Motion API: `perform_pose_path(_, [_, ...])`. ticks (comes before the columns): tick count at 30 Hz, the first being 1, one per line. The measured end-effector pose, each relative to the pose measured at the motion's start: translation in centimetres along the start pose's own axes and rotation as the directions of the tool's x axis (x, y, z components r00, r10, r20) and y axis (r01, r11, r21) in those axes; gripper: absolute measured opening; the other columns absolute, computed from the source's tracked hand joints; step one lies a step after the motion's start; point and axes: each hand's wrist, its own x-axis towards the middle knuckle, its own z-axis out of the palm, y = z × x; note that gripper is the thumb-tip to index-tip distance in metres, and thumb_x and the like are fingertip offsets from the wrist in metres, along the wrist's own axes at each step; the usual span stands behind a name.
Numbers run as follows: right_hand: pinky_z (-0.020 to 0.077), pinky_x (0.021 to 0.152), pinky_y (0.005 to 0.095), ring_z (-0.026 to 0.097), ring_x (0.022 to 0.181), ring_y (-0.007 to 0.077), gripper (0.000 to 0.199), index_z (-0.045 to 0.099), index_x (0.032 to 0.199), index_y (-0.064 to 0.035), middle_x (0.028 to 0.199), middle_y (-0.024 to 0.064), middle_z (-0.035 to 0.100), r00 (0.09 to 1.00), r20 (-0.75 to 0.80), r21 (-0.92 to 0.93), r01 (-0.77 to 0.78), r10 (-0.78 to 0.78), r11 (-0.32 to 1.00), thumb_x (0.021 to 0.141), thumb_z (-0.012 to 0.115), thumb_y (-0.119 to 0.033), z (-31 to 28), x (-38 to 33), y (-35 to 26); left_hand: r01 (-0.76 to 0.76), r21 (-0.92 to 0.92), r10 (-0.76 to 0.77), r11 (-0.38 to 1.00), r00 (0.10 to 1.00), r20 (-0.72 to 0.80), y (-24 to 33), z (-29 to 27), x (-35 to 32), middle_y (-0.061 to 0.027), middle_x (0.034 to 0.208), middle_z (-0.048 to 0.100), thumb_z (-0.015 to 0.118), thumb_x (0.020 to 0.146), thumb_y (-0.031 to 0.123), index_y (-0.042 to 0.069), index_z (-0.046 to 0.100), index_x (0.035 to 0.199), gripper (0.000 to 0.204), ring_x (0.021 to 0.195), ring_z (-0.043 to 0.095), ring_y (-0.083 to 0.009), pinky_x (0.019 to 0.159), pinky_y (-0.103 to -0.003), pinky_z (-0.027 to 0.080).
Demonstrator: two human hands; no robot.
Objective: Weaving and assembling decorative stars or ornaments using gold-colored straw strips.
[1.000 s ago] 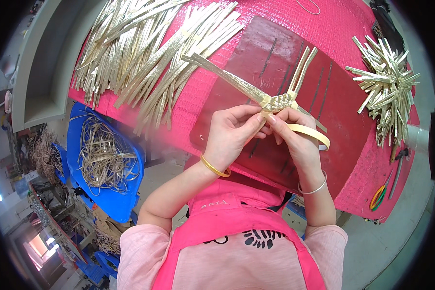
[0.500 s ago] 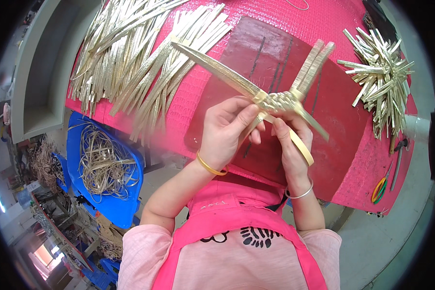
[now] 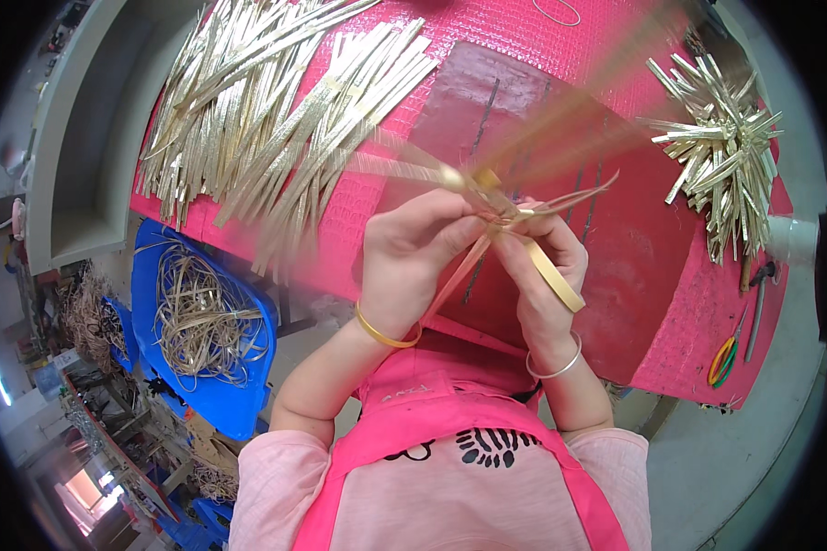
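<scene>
Between both hands is a small braided piece of gold strips (image 3: 492,204), held over a dark red board (image 3: 616,303). My left hand (image 3: 423,241) pinches its left side with thumb and forefinger. My right hand (image 3: 547,262) grips its right side, and a pale gold strip (image 3: 557,277) curls over the fingers. Several long strip ends fan out from the braid to the upper left and upper right, smeared by motion. One strip hangs down beside my left palm. The underside of the braid and some fingertips are hidden.
Piles of loose gold strips (image 3: 248,110) lie on the pink table covering at the far left. A bundle of short strips (image 3: 721,151) sits at the right, with scissors (image 3: 723,362) with coloured handles nearer. A blue bin (image 3: 239,404) at the left holds tangled strips (image 3: 202,317).
The braid has turned in my hands, and its long strips now swing in a blur toward the upper right. Both hands have shifted slightly left and still hold the braid.
</scene>
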Motion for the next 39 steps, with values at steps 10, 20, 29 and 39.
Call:
perform_pose_path(10, [0.0393, 0.066, 0.0198, 0.048, 0.074, 0.0062, 0.015, 0.049, 0.081, -0.0027, 0.077, 0.0023, 0.053, 0.987, -0.071, 0.186, -0.129, 0.144, 0.974, 0.072, 0.062, -0.005, 0.2, 0.5, 0.2, 0.192, 0.049, -0.196, 0.980, 0.976, 0.096, 0.4, -0.3, 0.9, -0.0104, 0.078, 0.055, 0.056, 0.074, 0.005, -0.004, 0.053, 0.093, 0.021, 0.072, 0.054, -0.0161, 0.063, -0.025, 0.044])
perform_pose_path(20, [0.0237, 0.084, 0.0349, 0.046, 0.073, 0.0187, 0.008, 0.054, 0.071, -0.0083, 0.065, 0.0018, 0.051, 0.913, 0.221, -0.603, 0.405, -0.344, 0.687, 0.070, 0.060, -0.014, -0.4, 1.7, -0.8, 0.033, 0.140, -0.028, 0.990, 0.999, -0.039, 1.2, 0.1, -0.5, -0.0101, 0.085, 0.060, 0.058, 0.072, 0.001, -0.003, 0.059, 0.089, 0.017, 0.075, 0.056, -0.0132, 0.069, -0.023, 0.044])
perform_pose_path(29, [0.0340, 0.063, 0.0194, 0.043, 0.069, 0.0077, 0.009, 0.047, 0.074, -0.0032, 0.070, 0.0013, 0.048, 0.965, -0.256, 0.193, -0.006, 0.056, 0.981, 0.080, 0.050, -0.009, 2.4, 0.6, -0.1, 0.115, -0.552, -0.180, 0.826, 0.982, -0.065, -1.2, 1.8, -0.7, -0.0088, 0.078, 0.059, 0.053, 0.078, 0.006, 0.002, 0.056, 0.092, 0.015, 0.071, 0.057, -0.0155, 0.064, -0.026, 0.047])
perform_pose_path(39, [0.0382, 0.075, 0.0313, 0.051, 0.081, 0.0248, 0.029, 0.051, 0.101, -0.0002, 0.086, 0.0142, 0.054, 0.837, 0.259, -0.840, -0.051, 0.482, 0.540, 0.075, 0.053, -0.013, -6.4, 2.6, -4.0, 0.066, -0.491, -0.168, 0.869, 0.972, -0.167, -1.7, 2.5, 0.5, -0.0074, 0.080, 0.057, 0.049, 0.081, 0.009, 0.002, 0.053, 0.094, 0.015, 0.065, 0.057, -0.0168, 0.060, -0.031, 0.050])
